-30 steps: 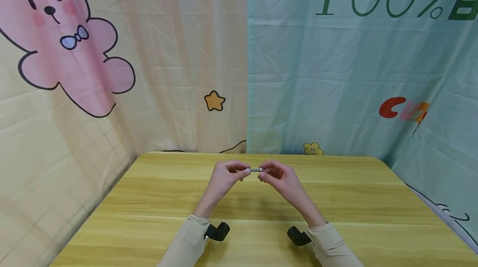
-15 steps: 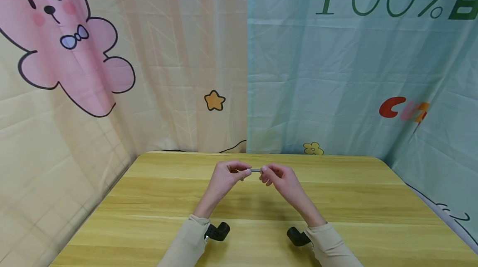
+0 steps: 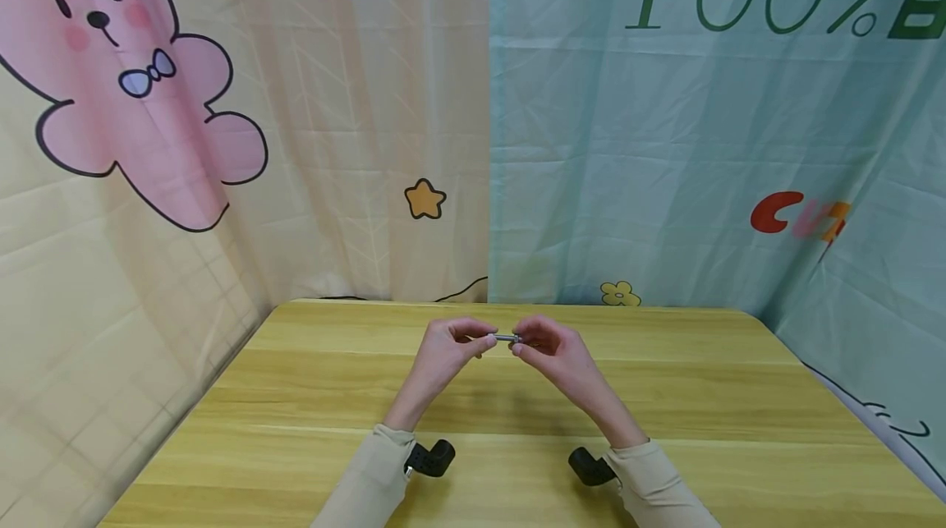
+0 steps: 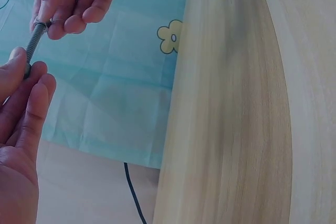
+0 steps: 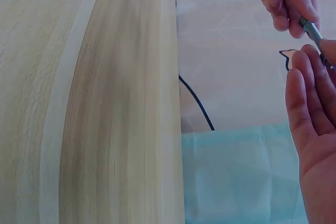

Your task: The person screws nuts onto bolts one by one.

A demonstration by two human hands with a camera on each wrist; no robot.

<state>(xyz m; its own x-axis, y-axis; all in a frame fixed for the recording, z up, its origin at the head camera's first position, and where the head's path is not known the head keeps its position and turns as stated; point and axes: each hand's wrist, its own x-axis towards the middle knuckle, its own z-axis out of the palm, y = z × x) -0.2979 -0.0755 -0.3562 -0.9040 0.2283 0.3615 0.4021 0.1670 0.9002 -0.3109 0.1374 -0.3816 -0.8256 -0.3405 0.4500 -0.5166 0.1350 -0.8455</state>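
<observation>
A silver threaded bolt [image 4: 35, 41] is held level above the table, between both hands. My left hand [image 3: 449, 350] pinches the bolt at its head end between thumb and fingertips; the head is mostly covered. On the other end sits a small nut [image 4: 44, 24], partly hidden by fingers. My right hand [image 3: 556, 349] holds this nut between thumb and index finger, its other fingers loosely bent. In the right wrist view the bolt's shank [image 5: 313, 32] spans the short gap between the two hands.
Below the hands spreads a wood-grain table [image 3: 310, 405]. Printed curtains, beige [image 3: 310, 142] and light blue [image 3: 562, 142], hang behind its far edge. Each wrist carries a black camera mount [image 3: 432, 458]. A thin dark line [image 4: 134, 192] shows beyond the table edge.
The right thumb and fingers rolled over the nut, covering it half a second ago, then moved back so the bolt's end shows again. The left hand stays still.
</observation>
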